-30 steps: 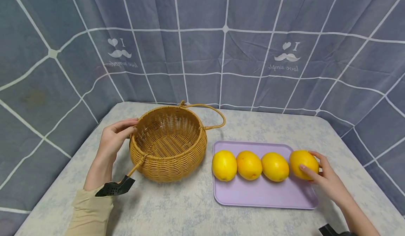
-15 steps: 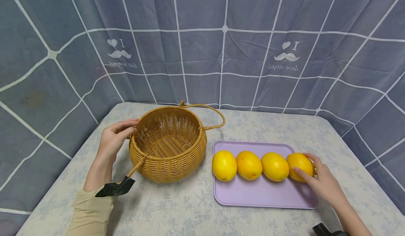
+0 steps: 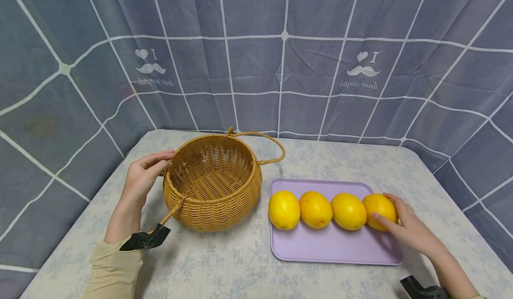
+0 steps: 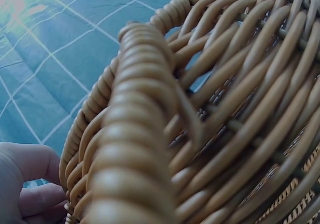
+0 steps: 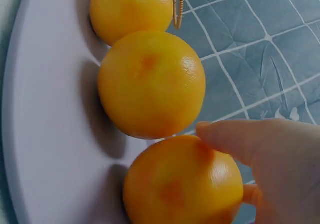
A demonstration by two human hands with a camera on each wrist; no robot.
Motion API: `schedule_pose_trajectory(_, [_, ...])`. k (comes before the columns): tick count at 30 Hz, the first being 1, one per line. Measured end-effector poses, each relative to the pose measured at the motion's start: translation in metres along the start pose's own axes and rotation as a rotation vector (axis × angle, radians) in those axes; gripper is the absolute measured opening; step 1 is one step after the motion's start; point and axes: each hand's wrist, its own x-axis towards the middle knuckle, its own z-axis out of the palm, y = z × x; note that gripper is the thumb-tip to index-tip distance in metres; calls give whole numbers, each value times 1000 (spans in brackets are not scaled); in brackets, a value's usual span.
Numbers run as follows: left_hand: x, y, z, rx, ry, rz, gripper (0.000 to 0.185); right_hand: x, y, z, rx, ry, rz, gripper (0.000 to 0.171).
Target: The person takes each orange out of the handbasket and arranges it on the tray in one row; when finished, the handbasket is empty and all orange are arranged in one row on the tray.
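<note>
A round wicker basket (image 3: 216, 214) stands on the left of the table, its inside bare and one looped handle (image 3: 276, 150) sticking out to the right. My left hand (image 3: 142, 176) grips its left rim; in the left wrist view the fingers (image 4: 37, 161) bend over the rim behind the blurred handle (image 4: 135, 134). Several yellow-orange oranges sit in a row on a lilac tray (image 3: 328, 250). Around the rightmost orange (image 3: 382, 212) my right hand (image 3: 413, 228) curls, thumb on the near side and fingers partly hidden behind. That orange rests on the tray, close against its neighbour (image 3: 348, 212).
Left of these sit two more oranges, one in the middle (image 3: 315, 209) and one at the tray's left edge (image 3: 284, 210). A grey-blue curtain (image 3: 256, 67) with white lines surrounds the table (image 3: 216, 268). Black camera mounts (image 3: 146, 238) sit at both wrists.
My right hand has brought the rightmost orange left and down onto the tray beside its neighbour, and has stayed on it since. The left hand and the basket have hardly moved.
</note>
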Motion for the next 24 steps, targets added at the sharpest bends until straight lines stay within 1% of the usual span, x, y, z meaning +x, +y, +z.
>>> schedule_pose_trajectory(2, [-8,17,4,14,4,-17,36,0,0,-2,14,-14,-18,75])
schedule_pose_trajectory(4, [-14,29,7,26,-5,-29,39,0,0,-4,26,-28,-28,75])
schedule_pose_trajectory(5, [-16,35,7,63,-18,-36,43,0,-1,-5,27,-33,-32,74])
schedule_pose_trajectory(8, [-17,41,8,81,-36,-51,46,-1,-1,-9,33,-51,-41,73])
schedule_pose_trajectory(13, [-16,44,8,109,-65,-62,49,1,0,-15,18,-106,-32,75])
schedule_pose_trajectory(17, [-15,52,7,173,-99,-43,51,5,-1,-22,-7,-150,-42,75])
schedule_pose_trajectory(20, [-16,61,5,252,-154,-25,52,11,-4,-28,-43,-185,-54,74])
schedule_pose_trajectory(22, [-17,68,5,325,-184,19,49,16,-9,-32,-73,-202,-54,74])
schedule_pose_trajectory(24, [-19,77,7,387,-199,97,44,21,-17,-36,-99,-199,-54,75])
